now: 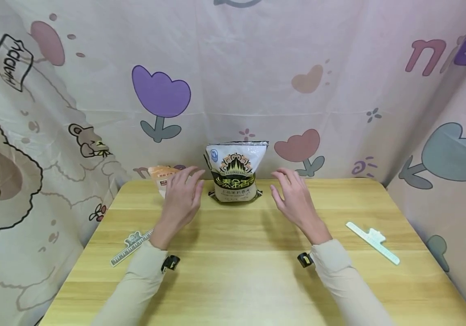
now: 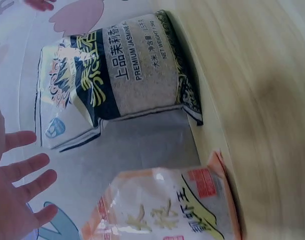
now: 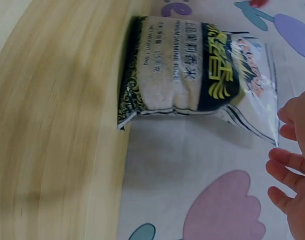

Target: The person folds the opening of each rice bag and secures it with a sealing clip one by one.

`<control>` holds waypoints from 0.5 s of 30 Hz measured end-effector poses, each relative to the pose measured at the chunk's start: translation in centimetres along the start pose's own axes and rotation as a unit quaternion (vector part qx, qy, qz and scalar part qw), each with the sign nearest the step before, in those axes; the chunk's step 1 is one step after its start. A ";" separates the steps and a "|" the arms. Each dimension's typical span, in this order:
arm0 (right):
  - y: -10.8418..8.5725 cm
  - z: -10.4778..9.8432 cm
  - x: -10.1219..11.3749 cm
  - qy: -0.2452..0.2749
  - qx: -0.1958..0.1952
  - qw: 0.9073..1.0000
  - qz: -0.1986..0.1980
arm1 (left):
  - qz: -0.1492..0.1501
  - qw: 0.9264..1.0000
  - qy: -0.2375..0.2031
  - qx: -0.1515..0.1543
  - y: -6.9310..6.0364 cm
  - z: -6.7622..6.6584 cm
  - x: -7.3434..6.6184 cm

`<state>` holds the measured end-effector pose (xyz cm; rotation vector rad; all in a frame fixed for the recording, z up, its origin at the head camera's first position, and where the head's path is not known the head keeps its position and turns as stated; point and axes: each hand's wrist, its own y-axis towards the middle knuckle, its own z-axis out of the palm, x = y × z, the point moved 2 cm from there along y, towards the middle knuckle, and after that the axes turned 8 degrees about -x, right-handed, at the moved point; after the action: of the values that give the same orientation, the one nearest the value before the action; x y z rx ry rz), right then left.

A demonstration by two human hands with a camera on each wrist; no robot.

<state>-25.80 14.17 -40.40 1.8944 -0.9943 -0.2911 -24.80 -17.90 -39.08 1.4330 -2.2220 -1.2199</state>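
Observation:
A bag of jasmine rice (image 1: 236, 174) stands upright at the back of the table, its top edge flat and wide. My left hand (image 1: 183, 194) hovers just left of it, fingers spread and apart from the bag. On the other side my right hand (image 1: 294, 197) is held in the air with fingers loosely bent, also apart from it in the head view. Behind my left hand stands an orange and white food bag (image 2: 162, 207), partly hidden in the head view. Neither hand holds anything.
On the left of the wooden table (image 1: 237, 271) lies a grey ruler-like clip (image 1: 131, 246), partly covered by the left sleeve. A pale green clip (image 1: 373, 242) lies at the right. A printed curtain (image 1: 233, 81) hangs directly behind the table.

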 end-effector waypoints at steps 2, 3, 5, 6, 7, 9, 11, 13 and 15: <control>0.5 0.5 0.1 0.000 -0.001 1.000 -0.011 | 0.002 1.000 -0.004 -0.006 0.5 0.4 -0.3; 0.7 0.7 0.1 0.002 -0.003 1.000 -0.016 | 0.002 1.000 -0.007 -0.010 0.8 0.6 -0.5; 1.1 0.9 0.2 0.004 -0.011 1.000 -0.021 | 0.002 1.000 -0.009 -0.018 1.3 1.0 -0.7; 1.4 1.0 0.3 0.005 -0.016 1.000 -0.023 | 0.002 1.000 -0.009 -0.022 1.5 1.1 -0.9; 1.6 1.1 0.3 0.007 -0.021 0.999 -0.023 | 0.001 1.000 -0.008 -0.027 1.8 1.3 -1.0; 2.2 1.3 0.4 0.009 -0.028 0.999 -0.023 | -0.001 0.999 -0.008 -0.040 2.4 1.6 -1.2; 2.9 1.5 0.5 0.011 -0.032 0.999 -0.023 | -0.001 0.999 -0.012 -0.052 3.0 1.9 -1.3; 3.5 1.6 0.6 0.011 -0.034 0.999 -0.023 | 0.001 0.998 -0.017 -0.064 3.6 2.2 -1.4; 4.2 1.8 0.7 0.010 -0.036 0.999 -0.024 | 0.007 0.997 -0.025 -0.075 4.2 2.3 -1.5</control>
<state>-28.58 11.60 -37.71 1.8546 -0.9153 -0.3307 -28.13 -14.68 -37.05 1.3422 -2.1160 -1.4004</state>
